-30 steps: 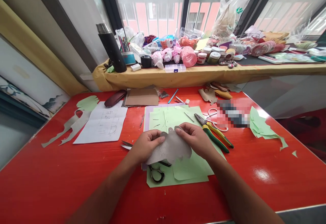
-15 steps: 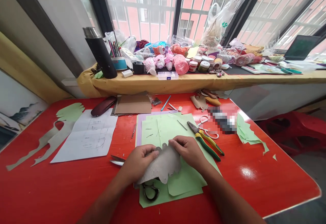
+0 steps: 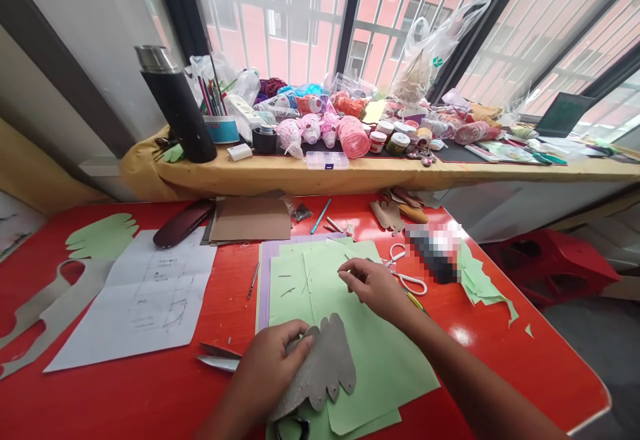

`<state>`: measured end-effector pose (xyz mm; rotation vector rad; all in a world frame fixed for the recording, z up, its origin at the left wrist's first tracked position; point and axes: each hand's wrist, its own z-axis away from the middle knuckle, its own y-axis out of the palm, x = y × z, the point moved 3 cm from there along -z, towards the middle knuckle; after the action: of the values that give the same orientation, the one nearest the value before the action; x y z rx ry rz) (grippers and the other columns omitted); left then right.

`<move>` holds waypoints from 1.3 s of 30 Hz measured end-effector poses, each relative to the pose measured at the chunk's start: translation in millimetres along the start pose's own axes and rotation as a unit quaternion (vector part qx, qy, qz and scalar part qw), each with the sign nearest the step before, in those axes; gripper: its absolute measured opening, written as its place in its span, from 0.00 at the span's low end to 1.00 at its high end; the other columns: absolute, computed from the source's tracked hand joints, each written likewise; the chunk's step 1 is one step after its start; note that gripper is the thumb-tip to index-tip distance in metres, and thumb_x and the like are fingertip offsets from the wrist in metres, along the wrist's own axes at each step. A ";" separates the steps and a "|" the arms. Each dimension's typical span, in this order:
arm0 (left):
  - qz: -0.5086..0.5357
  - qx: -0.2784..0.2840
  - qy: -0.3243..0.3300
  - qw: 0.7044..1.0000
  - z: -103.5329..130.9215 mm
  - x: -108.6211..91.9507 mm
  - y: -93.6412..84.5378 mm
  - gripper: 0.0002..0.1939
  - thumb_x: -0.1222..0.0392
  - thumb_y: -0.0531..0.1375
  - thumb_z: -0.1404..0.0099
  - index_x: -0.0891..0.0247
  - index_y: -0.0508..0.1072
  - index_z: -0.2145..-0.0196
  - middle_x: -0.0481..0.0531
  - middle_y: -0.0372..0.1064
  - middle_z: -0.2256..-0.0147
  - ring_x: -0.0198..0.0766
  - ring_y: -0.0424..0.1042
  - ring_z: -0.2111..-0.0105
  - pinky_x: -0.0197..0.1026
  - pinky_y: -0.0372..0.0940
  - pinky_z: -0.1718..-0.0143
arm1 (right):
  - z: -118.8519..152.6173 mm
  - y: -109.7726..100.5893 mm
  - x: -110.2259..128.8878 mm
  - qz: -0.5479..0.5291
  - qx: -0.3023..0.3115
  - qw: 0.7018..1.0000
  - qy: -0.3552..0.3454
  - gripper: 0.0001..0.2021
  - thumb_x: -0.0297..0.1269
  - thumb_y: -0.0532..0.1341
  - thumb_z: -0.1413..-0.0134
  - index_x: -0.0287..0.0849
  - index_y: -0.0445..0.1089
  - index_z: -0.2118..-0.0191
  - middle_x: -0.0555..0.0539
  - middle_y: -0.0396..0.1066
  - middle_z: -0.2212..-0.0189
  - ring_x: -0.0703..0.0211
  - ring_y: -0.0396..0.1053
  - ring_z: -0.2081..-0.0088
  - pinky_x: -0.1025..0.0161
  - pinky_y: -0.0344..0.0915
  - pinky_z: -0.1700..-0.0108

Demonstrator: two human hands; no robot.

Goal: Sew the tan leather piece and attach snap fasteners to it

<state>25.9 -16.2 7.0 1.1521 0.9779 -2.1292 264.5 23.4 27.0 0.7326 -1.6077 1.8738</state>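
My left hand (image 3: pixel 277 360) grips a grey leather-like piece (image 3: pixel 330 360) with scalloped edges and small holes, thumb on top, over the green sheets (image 3: pixel 380 353). My right hand (image 3: pixel 373 287) hovers over the upper part of these sheets, its fingers curved and slightly apart, with nothing seen between them. Just beyond its fingers lies a thin metal tool (image 3: pixel 349 257), partly hidden by the hand. The pliers (image 3: pixel 414 299) are mostly covered by my right hand and forearm. Under the grey piece, a black scissor handle (image 3: pixel 294 428) shows; the blades (image 3: pixel 219 358) stick out left of my left hand.
White-handled scissors (image 3: pixel 413 283) lie right of my right hand. On the left are a drawn-on paper (image 3: pixel 145 293), a dark red case (image 3: pixel 184 224) and grey offcuts (image 3: pixel 75 300). Brown boards (image 3: pixel 253 219) lie at the back. A black flask (image 3: pixel 183 113) and jars (image 3: pixel 399 143) line the sill.
My right hand has let go of the grey piece and moved up toward the thin metal tool. The grey piece, in my left hand, now sits lower and shows more of its surface. The view has shifted.
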 end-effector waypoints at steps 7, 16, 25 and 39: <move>0.050 0.000 0.003 0.999 -3.1 0.7 -0.1 0.18 0.44 0.56 0.29 0.56 0.80 0.59 0.51 0.81 0.61 0.48 0.77 0.59 0.40 0.62 0.61 | -61.7 17.2 23.5 0.101 0.016 0.993 -0.062 0.11 0.44 0.61 0.32 0.47 0.78 0.55 0.47 0.80 0.66 0.55 0.75 0.67 0.62 0.62 0.66; 0.023 0.001 -0.003 1.000 -6.0 5.6 -0.3 0.16 0.46 0.57 0.30 0.55 0.81 0.59 0.52 0.81 0.62 0.48 0.77 0.61 0.40 0.61 0.62 | -168.3 29.2 61.9 0.179 -0.047 0.979 -0.085 0.16 0.53 0.61 0.31 0.47 0.75 0.51 0.44 0.80 0.56 0.50 0.75 0.58 0.60 0.62 0.63; 0.016 0.007 -0.010 1.000 -7.5 8.3 1.9 0.15 0.46 0.57 0.29 0.53 0.81 0.58 0.52 0.82 0.60 0.49 0.78 0.59 0.41 0.63 0.60 | -217.6 56.8 64.4 0.222 -0.042 0.971 -0.074 0.12 0.44 0.63 0.34 0.42 0.76 0.52 0.37 0.80 0.55 0.42 0.76 0.55 0.56 0.66 0.59; 0.047 -0.155 0.100 0.982 -3.3 5.2 -10.7 0.15 0.46 0.62 0.30 0.53 0.83 0.54 0.58 0.79 0.54 0.53 0.73 0.49 0.48 0.64 0.46 | -144.4 15.7 56.9 -0.186 -0.029 0.977 -0.103 0.12 0.46 0.62 0.35 0.43 0.69 0.64 0.48 0.77 0.70 0.59 0.77 0.72 0.64 0.66 0.71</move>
<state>17.1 -7.7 4.9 1.2410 1.2667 -1.7367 207.0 168.1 37.9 1.1460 -1.5123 1.5164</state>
